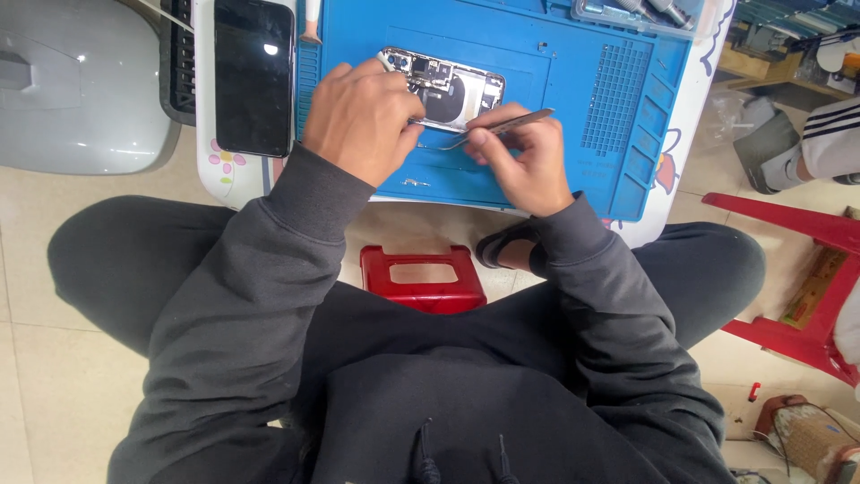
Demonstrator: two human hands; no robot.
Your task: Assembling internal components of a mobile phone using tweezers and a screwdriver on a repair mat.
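An opened phone body with its circuit parts showing lies on a blue work mat. My left hand rests over the phone's left half, fingers curled down onto it. Metal tweezers are pinched in my right hand, their tips pointing left toward the phone's lower edge. Where the tips touch is hidden by my left hand.
A detached black phone screen lies left of the mat on a small white table. Tools sit in a tray at the mat's top right. A red stool stands under my knees, a red chair and another person's leg at right.
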